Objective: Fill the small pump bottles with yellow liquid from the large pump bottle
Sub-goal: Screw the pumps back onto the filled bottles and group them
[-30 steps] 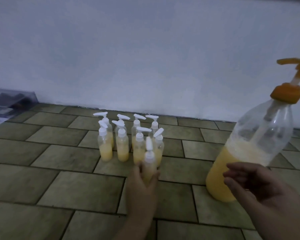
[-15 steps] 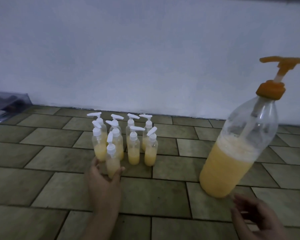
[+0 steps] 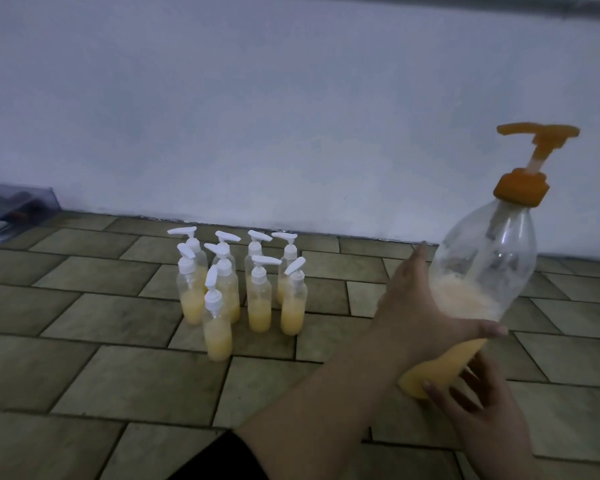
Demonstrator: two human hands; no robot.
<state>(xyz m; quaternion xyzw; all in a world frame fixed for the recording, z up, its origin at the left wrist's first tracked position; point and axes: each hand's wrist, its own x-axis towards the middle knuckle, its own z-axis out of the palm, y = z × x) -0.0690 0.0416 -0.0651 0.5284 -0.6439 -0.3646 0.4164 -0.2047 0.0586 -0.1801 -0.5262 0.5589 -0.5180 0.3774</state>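
Observation:
The large clear bottle with an orange pump leans to the right, roughly half full of yellow liquid. My left hand reaches across and grips its middle, thumb across the front. My right hand holds the bottle's base from below, thumb and fingers curled round it. Several small bottles with white pumps stand clustered on the tiled floor, each partly filled with yellow liquid. One small bottle stands in front of the cluster, apart from both hands.
A white wall runs close behind the bottles. A clear plastic box sits against it at the far left. A dark sleeve edge shows at the bottom of the view.
My left hand let go of the small bottle, leaving it standing in front of the cluster, and moved right onto the large bottle. My right hand took hold of the large bottle's base.

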